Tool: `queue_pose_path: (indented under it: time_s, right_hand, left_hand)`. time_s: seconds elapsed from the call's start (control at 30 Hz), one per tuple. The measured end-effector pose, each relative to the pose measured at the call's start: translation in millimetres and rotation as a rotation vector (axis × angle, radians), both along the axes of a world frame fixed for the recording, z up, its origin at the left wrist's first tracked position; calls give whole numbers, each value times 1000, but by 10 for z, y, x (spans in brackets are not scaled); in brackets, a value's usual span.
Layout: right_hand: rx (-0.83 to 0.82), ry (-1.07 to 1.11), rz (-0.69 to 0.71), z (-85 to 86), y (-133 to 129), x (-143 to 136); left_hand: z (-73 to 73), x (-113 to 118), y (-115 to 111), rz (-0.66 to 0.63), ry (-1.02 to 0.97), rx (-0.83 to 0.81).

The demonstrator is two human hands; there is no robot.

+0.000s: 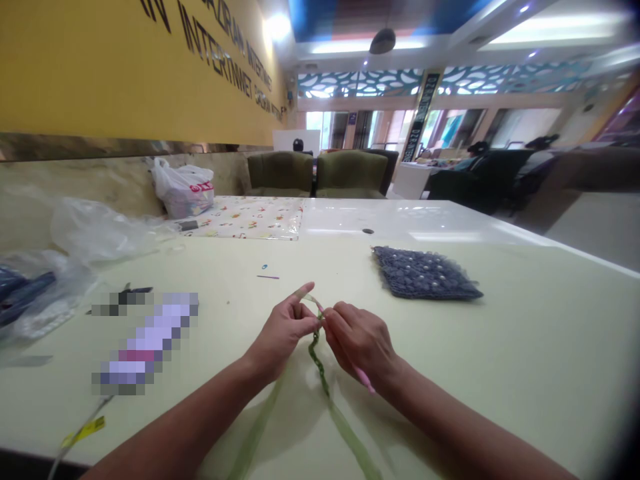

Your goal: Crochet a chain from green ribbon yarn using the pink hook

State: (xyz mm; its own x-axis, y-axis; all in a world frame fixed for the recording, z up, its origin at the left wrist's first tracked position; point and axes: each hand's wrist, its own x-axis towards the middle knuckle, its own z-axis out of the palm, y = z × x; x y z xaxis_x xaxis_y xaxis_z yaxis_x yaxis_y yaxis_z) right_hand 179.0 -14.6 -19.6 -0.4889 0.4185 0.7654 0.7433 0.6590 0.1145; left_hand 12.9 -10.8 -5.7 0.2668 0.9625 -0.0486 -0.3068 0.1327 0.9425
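Observation:
My left hand (285, 333) pinches the top of a green crocheted chain (316, 360), its index finger raised with a strand of green ribbon over it. My right hand (363, 340) is closed round a pink crochet hook (364, 380), whose tip meets the ribbon beside the left fingertips. The twisted chain hangs down between both hands. Below it, a flat green ribbon (353, 440) runs towards the table's near edge, and another length passes under my left wrist.
A dark beaded crocheted piece (425, 273) lies at the right. A purple needle (268, 277) lies ahead. At the left are a pixelated purple object (155, 340), dark scissors-like tool (127, 298) and plastic bags (90, 230). Green chairs (350, 173) stand beyond the table (525, 333).

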Motion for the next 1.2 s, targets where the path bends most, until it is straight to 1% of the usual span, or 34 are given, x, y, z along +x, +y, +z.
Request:
queue_pose_path:
  time_s: [0.07,0.17,0.27,0.37,0.5,0.67,0.8,0.87,0.97,1.1,1.2]
  right_hand:
    - [52,-7,-10,5,-18,-12]
    - [61,7,10,11,-44,-2]
    - [45,48,86,13,-65,27]
    - [23,106,167,14,-76,53]
    - [-19,183,235,5,-65,62]
    - [-129,276,327,17,-53,73]
    - [-350,398,356,78,-61,106]
    - [-439,446,355,99,-48,118]
    - [-427,428,354,93,-5,120]
    - [-414,381,364,66,36,107]
    - [-399,442,399,72,31,102]
  left_hand:
    - [14,0,7,-71,-90,-112]
    - [74,-32,33,-198,-185,-252]
    - [126,-74,53,-255,-249,-278]
    - [152,-113,70,-248,-289,-246]
    - [190,-168,99,-229,-285,-233]
    - [208,-221,146,-198,-307,-183]
    - [173,-230,173,-153,-215,-146]
    - [148,-213,168,-168,-131,-129]
    - [113,-159,134,-248,-41,-66]
    - [87,-102,79,-354,4,44]
    - [90,-128,85,-374,137,142]
